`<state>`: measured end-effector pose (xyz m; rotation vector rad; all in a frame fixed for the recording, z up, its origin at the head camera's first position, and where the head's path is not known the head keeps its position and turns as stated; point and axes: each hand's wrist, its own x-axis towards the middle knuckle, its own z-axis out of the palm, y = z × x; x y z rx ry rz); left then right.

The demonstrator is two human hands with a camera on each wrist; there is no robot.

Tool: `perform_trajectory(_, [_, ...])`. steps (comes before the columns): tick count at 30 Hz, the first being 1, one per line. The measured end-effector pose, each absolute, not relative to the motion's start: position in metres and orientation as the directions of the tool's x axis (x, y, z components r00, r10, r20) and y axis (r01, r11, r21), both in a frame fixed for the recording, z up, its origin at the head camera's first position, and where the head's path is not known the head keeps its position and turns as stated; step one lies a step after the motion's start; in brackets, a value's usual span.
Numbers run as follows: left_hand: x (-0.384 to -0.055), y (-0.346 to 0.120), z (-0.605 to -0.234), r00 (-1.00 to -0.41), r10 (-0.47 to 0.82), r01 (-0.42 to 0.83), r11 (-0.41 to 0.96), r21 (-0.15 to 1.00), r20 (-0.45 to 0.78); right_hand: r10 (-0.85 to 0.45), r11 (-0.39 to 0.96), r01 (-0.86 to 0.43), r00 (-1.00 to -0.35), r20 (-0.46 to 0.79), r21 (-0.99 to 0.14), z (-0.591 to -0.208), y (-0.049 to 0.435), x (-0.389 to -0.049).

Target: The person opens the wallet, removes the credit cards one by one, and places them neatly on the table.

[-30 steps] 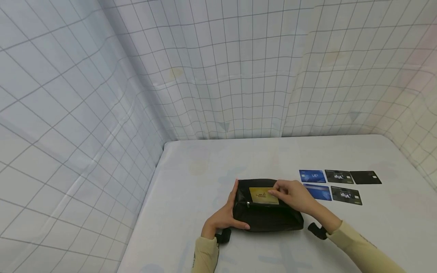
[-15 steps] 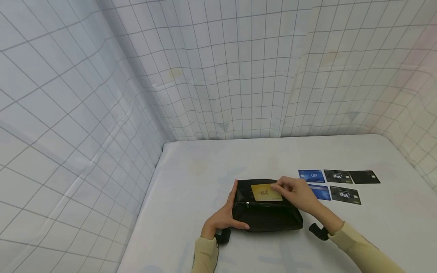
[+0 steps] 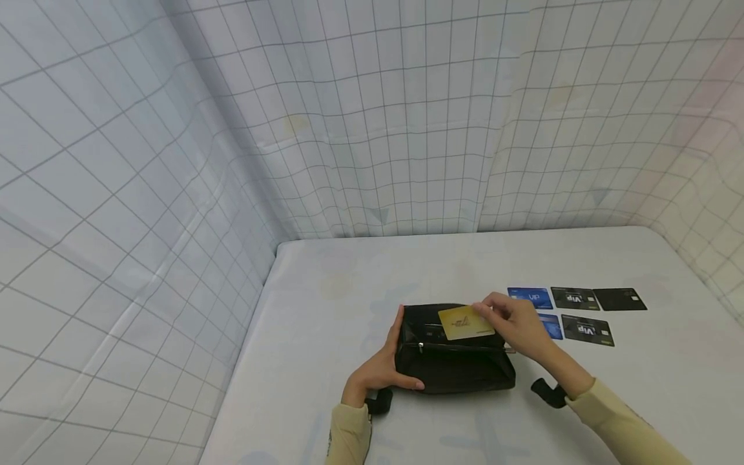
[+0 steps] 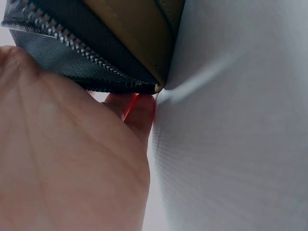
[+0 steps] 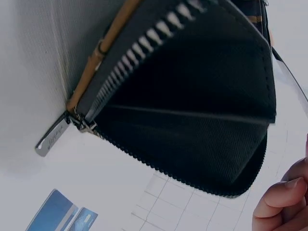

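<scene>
A black zip wallet (image 3: pixel 459 374) lies unzipped on the white table, its dark lined inside showing in the right wrist view. My left hand (image 3: pixel 378 371) holds its left end, thumb along the front and fingers along the side. In the left wrist view, the fingers (image 4: pixel 139 118) reach behind the wallet's zipped edge, beside its brown outer panel. A gold card (image 3: pixel 462 323) is tilted over the wallet's upper half, pinched at its right corner between thumb and fingers of my right hand (image 3: pixel 514 323). The right fingers (image 5: pixel 279 202) show curled at the right wrist view's edge.
Right of the wallet, several cards lie in two rows: a blue VIP card (image 3: pixel 531 298), black Vip cards (image 3: pixel 587 330) and a plain black card (image 3: pixel 619 299). A metal zip pull (image 5: pixel 52 137) hangs at the wallet's end. Grid-patterned white curtains (image 3: pixel 378 161) stand behind the table.
My right hand has drawn the gold card up and to the right, off the wallet's inner face, and the card has turned slightly. The left hand and wallet stay put.
</scene>
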<state>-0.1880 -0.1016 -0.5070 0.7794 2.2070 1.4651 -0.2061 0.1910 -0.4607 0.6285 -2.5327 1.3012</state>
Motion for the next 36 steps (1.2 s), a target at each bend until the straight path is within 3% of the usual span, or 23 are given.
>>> perform_trajectory(15, [-0.188,-0.102,-0.508,-0.776,0.630,0.233,0.302,0.924,-0.010,-0.183,0.519,-0.450,-0.889,0.420,-0.727,-0.432,0.200,-0.192])
perform_trajectory(24, [-0.188,-0.102,-0.508,-0.776,0.630,0.225,0.302,0.926,-0.017,-0.136,0.531,-0.396,-0.912,0.386,-0.749,-0.454,0.230,-0.200])
perform_trajectory(36, [-0.188,-0.101,-0.508,-0.780,0.626,0.226,0.305,0.925,-0.016,-0.054,0.601,-0.341,-0.920,0.389,-0.723,-0.453,0.266,-0.203])
